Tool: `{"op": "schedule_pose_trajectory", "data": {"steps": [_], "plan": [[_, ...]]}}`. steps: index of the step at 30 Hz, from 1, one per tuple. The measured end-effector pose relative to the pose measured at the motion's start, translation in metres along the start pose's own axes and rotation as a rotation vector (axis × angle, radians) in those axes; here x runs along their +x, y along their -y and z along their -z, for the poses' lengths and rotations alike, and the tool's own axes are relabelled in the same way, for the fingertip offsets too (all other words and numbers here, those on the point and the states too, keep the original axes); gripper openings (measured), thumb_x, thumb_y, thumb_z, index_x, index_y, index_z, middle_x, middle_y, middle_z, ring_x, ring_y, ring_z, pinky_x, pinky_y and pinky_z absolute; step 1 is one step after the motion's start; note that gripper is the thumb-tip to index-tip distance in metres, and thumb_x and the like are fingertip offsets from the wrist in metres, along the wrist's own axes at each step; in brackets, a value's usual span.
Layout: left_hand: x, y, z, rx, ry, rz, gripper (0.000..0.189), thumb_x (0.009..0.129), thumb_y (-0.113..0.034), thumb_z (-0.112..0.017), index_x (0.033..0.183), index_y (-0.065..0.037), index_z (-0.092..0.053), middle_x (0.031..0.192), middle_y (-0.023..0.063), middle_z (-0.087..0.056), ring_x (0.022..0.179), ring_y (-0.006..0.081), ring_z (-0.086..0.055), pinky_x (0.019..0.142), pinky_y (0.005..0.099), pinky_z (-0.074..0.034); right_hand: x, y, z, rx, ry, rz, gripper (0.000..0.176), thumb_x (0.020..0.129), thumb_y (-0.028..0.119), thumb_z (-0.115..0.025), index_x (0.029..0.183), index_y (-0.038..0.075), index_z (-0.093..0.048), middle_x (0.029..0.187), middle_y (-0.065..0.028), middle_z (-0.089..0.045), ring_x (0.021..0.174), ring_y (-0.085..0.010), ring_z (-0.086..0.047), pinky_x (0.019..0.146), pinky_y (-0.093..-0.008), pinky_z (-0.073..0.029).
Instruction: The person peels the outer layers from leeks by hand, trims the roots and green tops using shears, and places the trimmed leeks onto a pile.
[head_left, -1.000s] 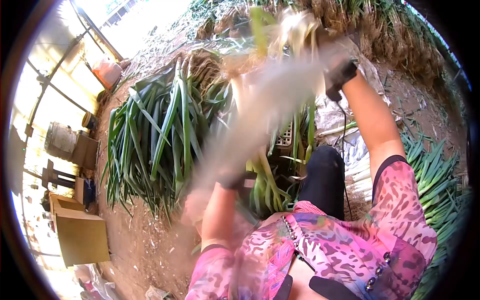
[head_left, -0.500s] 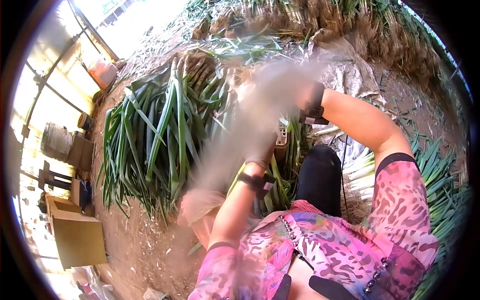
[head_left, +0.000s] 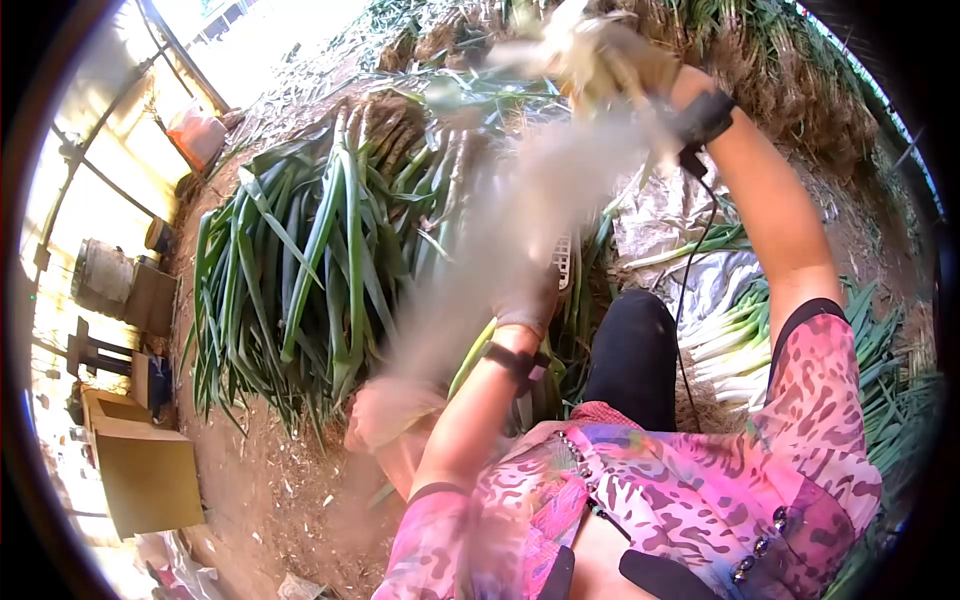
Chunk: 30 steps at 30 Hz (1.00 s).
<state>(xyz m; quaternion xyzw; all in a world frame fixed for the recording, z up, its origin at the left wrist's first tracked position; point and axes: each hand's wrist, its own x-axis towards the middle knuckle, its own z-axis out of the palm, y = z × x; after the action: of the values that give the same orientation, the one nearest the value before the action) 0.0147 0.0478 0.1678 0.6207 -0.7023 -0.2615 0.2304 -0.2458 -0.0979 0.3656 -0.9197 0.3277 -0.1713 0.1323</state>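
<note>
My right hand (head_left: 635, 65), gloved and blurred by motion, is raised at the top of the view. Pale, dry-looking leaf strips (head_left: 560, 55) stick out of its closed fingers. Lower down, my left hand (head_left: 528, 300) wears a grey-brown glove, and a smear across the lens hides its fingers. A green leek leaf (head_left: 472, 358) shows beside that wrist; whether the hand grips it is hidden. Left of my hands lies a big pile of leeks (head_left: 300, 260) with long green leaves. Part of a white plastic crate (head_left: 563, 262) appears just beyond my left hand.
Leeks with bare white stems (head_left: 725, 350) lie to the right of my knee (head_left: 635, 350) on pale sheeting (head_left: 715, 280). More leeks with rooty ends (head_left: 790, 90) are heaped at the back. A dark cord (head_left: 690, 270) hangs from my right wrist. Cardboard boxes (head_left: 150, 480) stand far left.
My right hand has moved up and away from my left hand, and pale strips now show in it. The left hand has stayed nearly in place.
</note>
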Motion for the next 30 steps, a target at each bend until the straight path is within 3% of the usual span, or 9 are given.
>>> {"op": "schedule_pose_trajectory", "data": {"steps": [6,8,13,17,21,23,26,27,30], "plan": [[0.008,0.012,-0.053,0.041,-0.091,-0.170,0.035,0.089,-0.030,-0.062,0.115,-0.007,-0.054,0.099,0.0206,-0.068,0.083,0.0427,-0.068,0.074,0.0519,-0.053,0.041,0.065,-0.134,-0.800,0.626,-0.330,0.042,0.053,0.027,-0.074,0.079,-0.005,-0.072,0.072,-0.0229,-0.066,0.065,-0.0292,-0.067,0.050,-0.0479,-0.054],[0.011,0.020,-0.067,0.067,-0.185,-0.290,0.033,0.089,-0.030,-0.062,0.113,-0.009,-0.056,0.096,0.0190,-0.068,0.081,0.0409,-0.069,0.072,0.0506,-0.054,0.005,0.021,-0.161,-0.864,0.334,0.047,0.042,0.052,0.028,-0.076,0.079,-0.004,-0.073,0.076,-0.0213,-0.068,0.069,-0.0280,-0.069,0.051,-0.0474,-0.054],[0.011,0.012,-0.050,0.075,-0.097,-0.270,0.035,0.086,-0.032,-0.068,0.109,-0.008,-0.057,0.097,0.0178,-0.067,0.086,0.0376,-0.070,0.072,0.0482,-0.055,0.015,0.022,-0.148,-0.670,0.449,-0.299,0.041,0.061,0.032,-0.079,0.092,0.005,-0.077,0.090,-0.0113,-0.073,0.083,-0.0254,-0.073,0.065,-0.0408,-0.057],[0.016,0.007,-0.049,-0.004,-0.118,-0.224,0.038,0.083,-0.031,-0.071,0.108,-0.007,-0.053,0.100,0.0183,-0.067,0.089,0.0378,-0.069,0.074,0.0486,-0.054,0.019,0.009,-0.128,-1.005,0.251,-0.553,0.034,0.079,0.032,-0.074,0.103,0.008,-0.076,0.100,-0.0082,-0.075,0.091,-0.0246,-0.073,0.069,-0.0407,-0.058],[0.015,-0.001,-0.033,-0.014,-0.085,-0.208,0.040,0.083,-0.029,-0.071,0.108,-0.007,-0.051,0.103,0.0185,-0.066,0.091,0.0388,-0.068,0.077,0.0489,-0.054,0.039,-0.026,-0.104,-1.077,-0.033,-0.794,0.023,0.087,0.032,-0.070,0.088,0.010,-0.078,0.084,-0.0084,-0.075,0.080,-0.0236,-0.074,0.063,-0.0390,-0.057],[0.012,0.013,-0.039,0.056,-0.172,-0.248,0.039,0.083,-0.028,-0.071,0.108,-0.007,-0.050,0.104,0.0187,-0.066,0.091,0.0392,-0.068,0.077,0.0489,-0.054,0.017,-0.085,-0.061,-0.922,-0.367,-0.514,0.029,0.088,0.037,-0.070,0.084,0.010,-0.078,0.076,-0.0079,-0.073,0.071,-0.0227,-0.072,0.060,-0.0347,-0.055],[0.013,0.026,-0.046,0.120,-0.179,-0.140,0.038,0.083,-0.027,-0.071,0.108,-0.006,-0.051,0.104,0.0199,-0.067,0.092,0.0395,-0.068,0.078,0.0494,-0.054,0.033,-0.034,-0.023,-0.682,0.007,-0.818,0.028,0.089,0.035,-0.067,0.090,0.009,-0.077,0.083,-0.0110,-0.074,0.075,-0.0243,-0.073,0.068,-0.0359,-0.057],[0.016,0.023,-0.046,0.133,-0.126,-0.050,0.038,0.083,-0.027,-0.071,0.107,-0.006,-0.052,0.103,0.0206,-0.067,0.092,0.0398,-0.068,0.078,0.0497,-0.054,0.033,-0.032,-0.022,-1.002,0.226,-0.390,0.021,0.088,0.027,-0.066,0.091,0.009,-0.076,0.086,-0.0143,-0.074,0.077,-0.0268,-0.073,0.071,-0.0378,-0.057],[0.017,0.010,-0.026,-0.142,-0.055,-0.136,0.035,0.082,-0.024,-0.073,0.108,-0.005,-0.059,0.097,0.0161,-0.071,0.087,0.0313,-0.071,0.076,0.0422,-0.055,0.031,-0.046,-0.043,-0.590,-0.084,-0.395,0.015,0.087,0.018,-0.066,0.093,0.008,-0.074,0.084,-0.0154,-0.072,0.075,-0.0280,-0.071,0.071,-0.0361,-0.057]]}}
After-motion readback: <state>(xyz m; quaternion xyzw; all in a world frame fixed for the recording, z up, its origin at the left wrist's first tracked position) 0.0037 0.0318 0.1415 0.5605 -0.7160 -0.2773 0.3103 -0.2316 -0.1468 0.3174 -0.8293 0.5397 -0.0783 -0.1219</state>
